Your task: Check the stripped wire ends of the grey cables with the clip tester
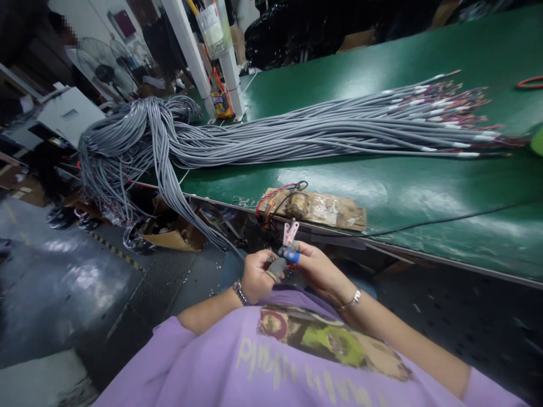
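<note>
Close in front of my body, my left hand (pixel 259 276) is closed round the end of a grey cable (pixel 229 244) that comes up from the left. Thin coloured wires stick out by its fingertips. A grey cover wraps its thumb. Touching it from the right is my right hand (pixel 316 268), with blue tape round a digit. It pinches a small pale pink clip-like tool (pixel 291 233), whose two arms point up and slightly apart. Fingers hide the tool's lower part, and I cannot tell whether it touches the wires.
A long bundle of grey cables (pixel 305 133) lies across the green table (pixel 416 198), hanging over its left end. A wooden board (pixel 335 210) with a brown lump and wires sits at the front edge. Below are a cardboard box (pixel 176 237) and, farther left, a person stands behind a fan (pixel 104 70).
</note>
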A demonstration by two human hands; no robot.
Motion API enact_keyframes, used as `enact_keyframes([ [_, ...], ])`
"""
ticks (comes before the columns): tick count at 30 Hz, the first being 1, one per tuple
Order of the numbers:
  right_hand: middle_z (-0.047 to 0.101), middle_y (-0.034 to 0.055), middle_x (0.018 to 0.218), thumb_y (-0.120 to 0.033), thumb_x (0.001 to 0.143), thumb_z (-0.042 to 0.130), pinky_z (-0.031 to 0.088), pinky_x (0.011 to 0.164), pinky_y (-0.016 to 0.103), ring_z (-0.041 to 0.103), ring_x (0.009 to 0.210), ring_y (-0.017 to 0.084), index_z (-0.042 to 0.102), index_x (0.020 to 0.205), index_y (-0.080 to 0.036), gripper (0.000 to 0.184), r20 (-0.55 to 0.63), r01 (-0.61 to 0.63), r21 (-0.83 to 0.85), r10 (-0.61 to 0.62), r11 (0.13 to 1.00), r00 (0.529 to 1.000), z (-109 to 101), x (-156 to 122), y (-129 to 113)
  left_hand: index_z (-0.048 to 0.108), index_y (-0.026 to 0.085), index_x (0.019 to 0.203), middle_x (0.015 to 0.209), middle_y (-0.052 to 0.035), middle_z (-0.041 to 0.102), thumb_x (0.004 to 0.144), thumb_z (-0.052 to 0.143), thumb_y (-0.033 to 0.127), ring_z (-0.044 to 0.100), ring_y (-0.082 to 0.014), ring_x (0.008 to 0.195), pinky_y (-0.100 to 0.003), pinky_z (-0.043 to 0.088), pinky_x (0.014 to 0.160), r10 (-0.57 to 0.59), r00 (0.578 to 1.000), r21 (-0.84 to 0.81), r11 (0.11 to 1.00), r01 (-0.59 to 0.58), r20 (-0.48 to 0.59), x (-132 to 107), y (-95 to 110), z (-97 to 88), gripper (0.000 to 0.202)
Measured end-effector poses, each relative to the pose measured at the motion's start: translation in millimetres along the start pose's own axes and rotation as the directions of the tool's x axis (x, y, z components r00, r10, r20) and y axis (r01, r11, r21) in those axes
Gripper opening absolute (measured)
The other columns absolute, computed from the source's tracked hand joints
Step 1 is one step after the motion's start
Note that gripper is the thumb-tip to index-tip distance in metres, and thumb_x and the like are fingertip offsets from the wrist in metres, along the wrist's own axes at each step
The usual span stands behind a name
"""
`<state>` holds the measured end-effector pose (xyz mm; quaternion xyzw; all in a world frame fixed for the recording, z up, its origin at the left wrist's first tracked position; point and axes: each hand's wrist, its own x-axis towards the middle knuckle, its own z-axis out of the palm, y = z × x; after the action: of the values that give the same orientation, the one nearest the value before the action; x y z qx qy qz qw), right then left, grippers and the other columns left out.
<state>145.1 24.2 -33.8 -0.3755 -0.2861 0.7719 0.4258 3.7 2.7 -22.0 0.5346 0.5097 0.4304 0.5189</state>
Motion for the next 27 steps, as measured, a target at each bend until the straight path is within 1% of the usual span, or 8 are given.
enact_keyframes([
  [2, 0.06, -0.0033, 0.06, -0.044, 0.046, 0.089, 0.037, 0.055, 0.024, 0.048, 0.054, 0.008, 0.065, 0.065, -0.016, 0.041, -0.048, 0.024, -0.04, -0.025, 0.999, 0.999, -1.2, -0.6, 1.2, 0.055, 0.017, 0.058, 0.046, 0.001, 0.057, 0.069, 0.069, 0.05, 0.05, -0.0082, 0.038, -0.019, 0.042, 0.039, 0.024, 1.0, 0.018, 1.0, -0.024, 0.011, -0.6, -1.5, -0.2, 0.037],
  [5, 0.06, -0.0042, 0.058, -0.046, 0.046, 0.088, 0.036, 0.056, 0.023, 0.046, 0.054, 0.008, 0.065, 0.063, -0.017, 0.041, -0.06, 0.028, -0.057, -0.031, 0.998, 0.998, -1.0, -2.3, 1.6, 0.055, 0.017, 0.057, 0.046, 0.001, 0.057, 0.071, 0.068, 0.049, 0.05, -0.0083, 0.039, -0.019, 0.042, 0.04, 0.035, 0.999, 0.022, 0.999, -0.036, 0.02, -1.1, -2.1, -0.2, 0.037],
  [11, 0.059, -0.0041, 0.057, -0.044, 0.046, 0.088, 0.037, 0.055, 0.024, 0.045, 0.054, 0.008, 0.065, 0.061, -0.017, 0.039, -0.057, 0.063, -0.095, -0.068, 0.994, 0.996, 2.3, -4.3, -0.8, 0.056, 0.017, 0.057, 0.046, 0.0012, 0.056, 0.068, 0.07, 0.052, 0.05, -0.0082, 0.04, -0.019, 0.042, 0.041, 0.02, 1.0, 0.017, 1.0, -0.02, 0.024, -1.2, -1.7, 1.1, 0.039],
  [14, 0.059, -0.0039, 0.057, -0.048, 0.049, 0.087, 0.038, 0.054, 0.024, 0.046, 0.053, 0.009, 0.064, 0.062, -0.018, 0.04, -0.075, 0.078, -0.088, -0.085, 0.993, 0.994, 2.6, -5.5, 0.7, 0.057, 0.017, 0.061, 0.047, 0.0015, 0.056, 0.069, 0.07, 0.054, 0.051, -0.0084, 0.04, -0.019, 0.043, 0.041, -0.02, 1.0, -0.005, 1.0, 0.021, 0.014, -0.4, -5.2, 1.2, 0.04],
  [17, 0.062, -0.0019, 0.061, -0.052, 0.052, 0.084, 0.041, 0.054, 0.026, 0.05, 0.053, 0.011, 0.064, 0.065, -0.018, 0.041, -0.068, 0.061, -0.079, -0.066, 0.995, 0.996, 1.0, -6.7, 3.5, 0.059, 0.016, 0.065, 0.049, 0.0013, 0.058, 0.066, 0.073, 0.052, 0.052, -0.0087, 0.041, -0.019, 0.044, 0.042, -0.067, 0.995, 0.014, 0.998, 0.067, 0.072, 1.4, -9.1, 0.0, 0.039],
  [20, 0.064, -0.0001, 0.067, -0.051, 0.054, 0.083, 0.043, 0.055, 0.027, 0.052, 0.056, 0.012, 0.064, 0.067, -0.018, 0.04, -0.062, 0.046, -0.104, -0.052, 0.994, 0.997, -0.9, -7.7, 5.0, 0.06, 0.015, 0.065, 0.05, 0.0008, 0.059, 0.067, 0.073, 0.051, 0.053, -0.0089, 0.042, -0.02, 0.044, 0.043, -0.07, 0.989, 0.052, 0.997, 0.064, 0.131, 2.6, -9.2, -1.2, 0.038],
  [23, 0.062, -0.0009, 0.065, -0.048, 0.053, 0.085, 0.042, 0.054, 0.026, 0.051, 0.057, 0.012, 0.063, 0.065, -0.018, 0.039, -0.088, 0.062, -0.102, -0.071, 0.993, 0.994, -0.2, -7.1, 6.3, 0.06, 0.016, 0.064, 0.049, 0.0004, 0.059, 0.068, 0.07, 0.056, 0.053, -0.0097, 0.042, -0.021, 0.045, 0.043, -0.06, 0.994, 0.035, 0.998, 0.057, 0.095, 2.1, -4.6, -0.5, 0.042],
  [27, 0.059, -0.0031, 0.057, -0.048, 0.054, 0.084, 0.04, 0.054, 0.027, 0.048, 0.052, 0.011, 0.06, 0.065, -0.019, 0.038, -0.115, 0.063, -0.044, -0.067, 0.997, 0.991, 3.5, -3.9, 9.7, 0.057, 0.017, 0.059, 0.048, -0.0002, 0.059, 0.066, 0.067, 0.064, 0.055, -0.0109, 0.042, -0.022, 0.047, 0.043, -0.041, 0.999, -0.012, 0.999, 0.041, -0.019, 0.5, 1.3, 1.4, 0.048],
])
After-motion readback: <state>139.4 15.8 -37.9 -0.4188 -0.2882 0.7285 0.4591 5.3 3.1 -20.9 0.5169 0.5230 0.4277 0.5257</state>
